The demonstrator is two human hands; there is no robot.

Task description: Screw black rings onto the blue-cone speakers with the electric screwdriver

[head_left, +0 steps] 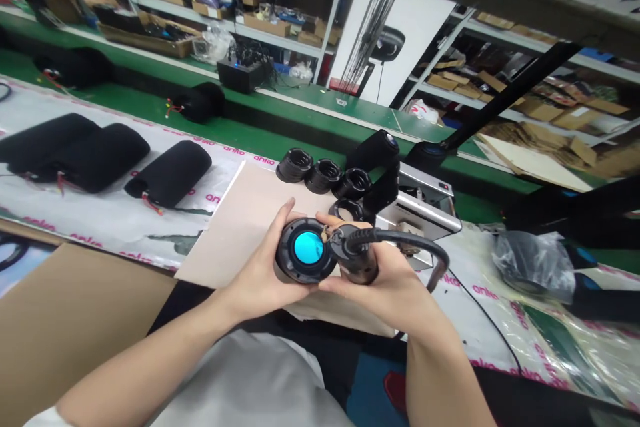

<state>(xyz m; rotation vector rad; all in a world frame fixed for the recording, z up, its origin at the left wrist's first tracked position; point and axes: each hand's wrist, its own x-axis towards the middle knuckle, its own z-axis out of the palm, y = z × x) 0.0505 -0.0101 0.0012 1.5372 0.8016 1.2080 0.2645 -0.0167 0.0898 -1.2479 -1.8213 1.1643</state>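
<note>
Left sheet: a brown cardboard sheet [65,327] lies at 7 o'clock from the hands, below the edge of the mat.

Foam sleeves: three black foam sleeves [170,173] lie on a white printed mat [125,227] at 10 o'clock, with red-tipped wires at their ends; another sits on the green conveyor belt [280,113] further off.

Left hand: clenched, not released; its fingers [280,223] curl up the side of a round black housing [286,260] with a turquoise disc [309,247] at its centre, and the thumb side sits beneath it.

Held thing: the housing lies between both hands, its disc facing up; it touches the end of a dark cylindrical body [360,267].

Right hand: also closed, grasping; its palm [383,287] cups the dark cylindrical body, fingertips [335,219] reaching to the housing's rim; a black cable [405,238] arcs from the body to 3 o'clock.

Rings: four black rings [323,175] stand on a beige board [235,227] at 12 o'clock, just beyond the fingers; they touch neither hand.

Machine: a metal bench machine [425,207] with a black arm [375,163] stands at 1 o'clock.

Bag: a crumpled clear plastic bag [535,265] lies at 3 o'clock.
</note>
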